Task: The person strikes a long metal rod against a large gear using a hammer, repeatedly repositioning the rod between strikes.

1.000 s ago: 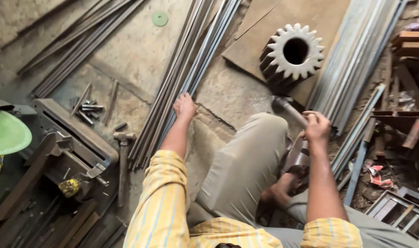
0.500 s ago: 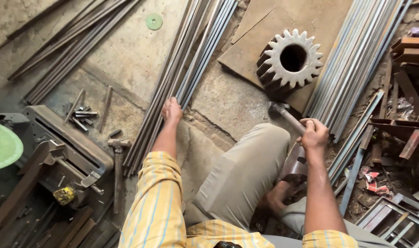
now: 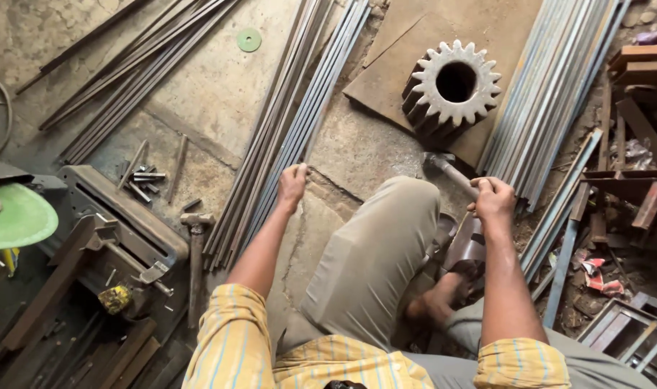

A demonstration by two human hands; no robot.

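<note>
Two hands at work, right hand (image 3: 493,200) fingers wrapped around hammer (image 3: 451,171) handle, left hand (image 3: 293,184) fingers pinching steel rods (image 3: 285,137).

Bundle of long thin grey steel rods (image 3: 285,130) lay straight on the concrete floor, near ends under the left hand (image 3: 293,184), short metal-headed hammer (image 3: 447,169) gripped in the right hand (image 3: 493,199), head tilted toward the floor
</note>
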